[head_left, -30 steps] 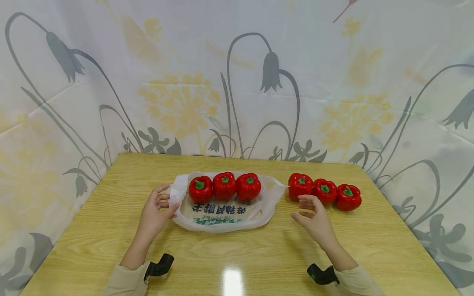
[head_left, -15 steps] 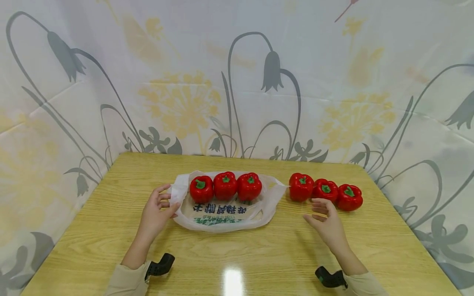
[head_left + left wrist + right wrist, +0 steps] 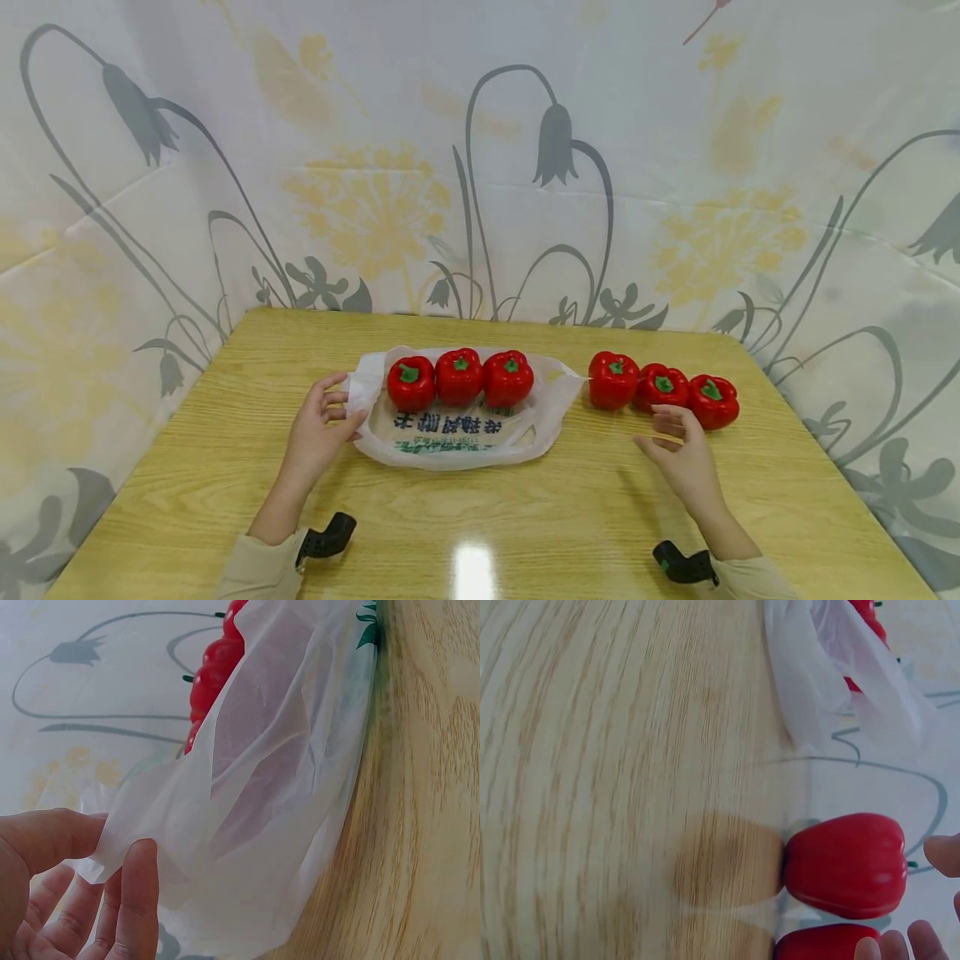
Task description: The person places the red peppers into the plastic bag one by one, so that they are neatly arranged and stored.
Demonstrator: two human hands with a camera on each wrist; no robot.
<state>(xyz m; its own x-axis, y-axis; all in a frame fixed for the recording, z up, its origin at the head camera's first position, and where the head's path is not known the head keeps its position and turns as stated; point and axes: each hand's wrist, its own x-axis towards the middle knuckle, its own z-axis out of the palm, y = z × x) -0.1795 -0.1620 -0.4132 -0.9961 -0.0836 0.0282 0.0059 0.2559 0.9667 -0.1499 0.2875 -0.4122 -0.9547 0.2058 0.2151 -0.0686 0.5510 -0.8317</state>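
Observation:
My left hand [image 3: 318,433] pinches the left edge of a white plastic bag [image 3: 450,458] with dark printing, which lies spread with its mouth held up. In the left wrist view, thumb and forefinger grip the thin film [image 3: 202,885]. Three red bell peppers with green stems, the middle one [image 3: 459,379] among them, stand in a row at the bag's back. My right hand [image 3: 690,458], fingers loosely bent and holding nothing, hovers in front of three more peppers: a left one [image 3: 613,382], a middle one [image 3: 662,389] and a right one [image 3: 712,402]. The right wrist view shows a pepper [image 3: 847,866] near the fingertips.
The wooden table [image 3: 390,533] reaches back to a flower-patterned cloth [image 3: 525,208] that hangs behind and at both sides. The bag's right corner [image 3: 570,383] points at the left pepper of the outer row. A black device [image 3: 330,536] sits on each wrist.
My right hand has moved to the right, from before the left pepper to before the middle and right ones. My left hand keeps its hold on the bag; the peppers stay put.

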